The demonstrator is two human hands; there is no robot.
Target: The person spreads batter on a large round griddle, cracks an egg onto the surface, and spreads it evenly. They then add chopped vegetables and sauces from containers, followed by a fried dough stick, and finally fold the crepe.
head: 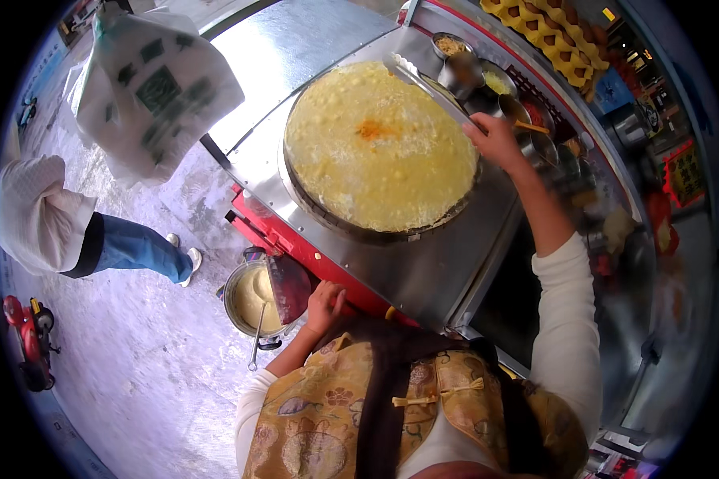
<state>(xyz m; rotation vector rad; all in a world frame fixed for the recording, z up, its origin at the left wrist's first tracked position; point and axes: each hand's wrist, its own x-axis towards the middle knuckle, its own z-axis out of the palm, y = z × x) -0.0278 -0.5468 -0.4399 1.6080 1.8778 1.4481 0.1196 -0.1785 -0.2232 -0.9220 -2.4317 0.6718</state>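
A large round crepe (pixel 359 173) covers the griddle (pixel 299 200), thin and yellow, with an orange-red smear near its middle. My right hand (pixel 496 141) grips a long flat metal spatula (pixel 434 94). The blade lies over the crepe's far right edge. At the cart's red front edge (pixel 365 293), my left hand (pixel 325 308) has bent fingers, partly hidden from view; whether it grips anything there is unclear. Just left of that hand stands a pot (pixel 230 299) of pale batter (pixel 248 293) with a metal ladle (pixel 257 335) leaning in it.
Metal bowls of ingredients (pixel 497 81) line the right side of the steel top. Behind them is a yellow egg tray (pixel 551 36). Printed plastic bags (pixel 162 90) hang at the upper left. Beyond the cart stands a person (pixel 132 242); a red scooter (pixel 30 341) is farther off.
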